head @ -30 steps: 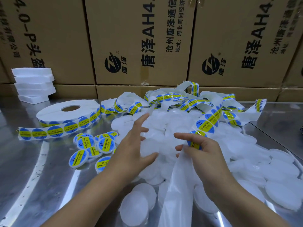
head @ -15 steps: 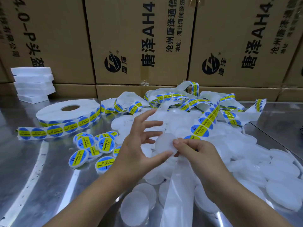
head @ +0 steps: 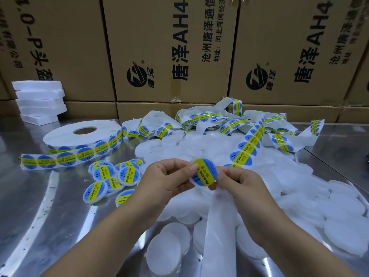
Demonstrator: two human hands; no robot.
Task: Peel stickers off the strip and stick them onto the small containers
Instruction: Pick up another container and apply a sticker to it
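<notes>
The left hand (head: pixel 169 179) is pinching a small round container (head: pixel 204 174) by its left edge, thumb lying across the blue-and-yellow sticker (head: pixel 205 172) on its face. The right hand (head: pixel 239 181) is gripping the container's right side, holding it between both hands above the pile of white containers (head: pixel 299 196), with the sticker strip (head: pixel 249 142) trailing off just beyond it.

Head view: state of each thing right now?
Held container: stickered, held between both hands.
Left hand: grips the held container.
Right hand: pinches its right edge.
Sticker strip: unrolled, stickers on it.
Backing strip: bare, trailing below hands.
Sticker roll: lying flat, partly unwound.
Labelled containers: heaped at left.
Plain containers: unlabelled, piled at right.
</notes>
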